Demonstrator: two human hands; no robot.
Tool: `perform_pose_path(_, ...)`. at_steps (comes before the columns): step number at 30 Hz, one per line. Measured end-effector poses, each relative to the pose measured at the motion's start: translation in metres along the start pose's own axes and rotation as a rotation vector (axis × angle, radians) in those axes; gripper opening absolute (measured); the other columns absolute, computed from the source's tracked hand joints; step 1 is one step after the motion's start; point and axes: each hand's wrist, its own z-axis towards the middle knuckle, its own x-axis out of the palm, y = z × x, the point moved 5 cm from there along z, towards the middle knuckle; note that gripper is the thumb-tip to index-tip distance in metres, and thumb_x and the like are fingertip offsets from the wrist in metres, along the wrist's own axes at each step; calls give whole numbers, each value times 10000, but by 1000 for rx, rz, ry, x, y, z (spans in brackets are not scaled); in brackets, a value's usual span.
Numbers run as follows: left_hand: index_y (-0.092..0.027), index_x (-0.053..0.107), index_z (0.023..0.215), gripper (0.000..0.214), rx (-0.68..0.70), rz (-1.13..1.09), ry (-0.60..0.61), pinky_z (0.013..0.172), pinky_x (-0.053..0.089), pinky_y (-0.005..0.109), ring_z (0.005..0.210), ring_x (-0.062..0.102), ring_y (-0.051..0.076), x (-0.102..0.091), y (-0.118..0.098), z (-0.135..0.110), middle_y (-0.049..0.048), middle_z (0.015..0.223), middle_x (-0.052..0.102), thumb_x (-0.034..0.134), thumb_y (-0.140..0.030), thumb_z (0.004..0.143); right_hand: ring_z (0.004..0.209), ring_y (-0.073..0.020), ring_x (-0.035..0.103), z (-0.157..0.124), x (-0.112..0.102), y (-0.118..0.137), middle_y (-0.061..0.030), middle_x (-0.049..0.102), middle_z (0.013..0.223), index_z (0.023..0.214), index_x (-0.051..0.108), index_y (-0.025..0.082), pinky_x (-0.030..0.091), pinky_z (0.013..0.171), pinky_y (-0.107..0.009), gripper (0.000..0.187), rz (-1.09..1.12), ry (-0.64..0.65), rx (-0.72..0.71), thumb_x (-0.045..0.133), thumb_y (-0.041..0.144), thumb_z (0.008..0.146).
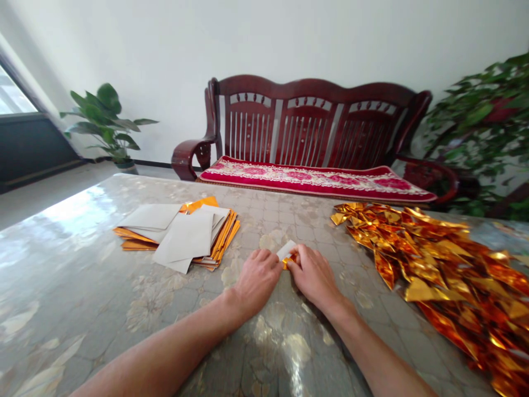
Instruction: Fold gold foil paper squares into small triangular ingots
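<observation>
A small piece of gold foil paper (285,251), its pale backing facing up, lies between my hands at the middle of the table. One edge of it is folded over and shows gold. My left hand (260,273) has its fingers curled onto the paper's left side. With thumb and fingers, my right hand (312,273) pinches its right side. Left of my hands are stacks of flat foil paper sheets (185,237), mostly pale side up. A big heap of folded gold foil pieces (438,264) spreads along the right.
The table (165,309) wears a glossy, patterned cover. Beyond it stands a dark wooden bench (285,132) with a red floral cushion (314,179). A potted plant (109,124) is at the far left; leafy foliage (483,127) is at the right.
</observation>
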Motion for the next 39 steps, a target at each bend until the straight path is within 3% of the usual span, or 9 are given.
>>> perform_pose_path(12,-129,624,1001,106,54,131,61,786,468,372,926,529,251,-1,-12,-9,81,969,613,563,-143,915,907,-218,543,-3,-5,-5,-39,666,986,937,575,230,346,794,-326,55,-23,4,-19,536,251,904)
perform_pose_path(18,-145,604,999,105,35,115,81,774,461,367,923,536,244,-2,-13,-10,84,965,607,529,-125,929,922,-203,559,0,-4,-17,-22,672,970,931,589,237,378,819,-312,125,105,24,-54,484,192,880)
perform_pose_path(23,-170,579,930,83,32,108,52,740,440,359,873,541,234,-3,-15,-14,71,909,588,514,-117,932,955,-200,583,-1,-4,-30,-14,680,978,921,598,238,413,851,-326,166,278,-29,11,445,207,864)
perform_pose_path(31,-179,589,911,66,50,90,-4,779,455,362,924,532,238,-5,-11,-6,68,958,590,534,-157,940,876,-195,579,-4,-8,-22,-15,657,853,783,643,228,413,803,-309,79,260,-12,-112,572,196,778)
perform_pose_path(39,-180,578,942,108,127,-66,44,812,474,306,937,543,193,-4,-9,-4,46,1002,604,482,-144,975,885,-192,565,-6,-10,-21,-17,632,849,757,646,227,415,810,-303,88,212,0,-100,586,163,770)
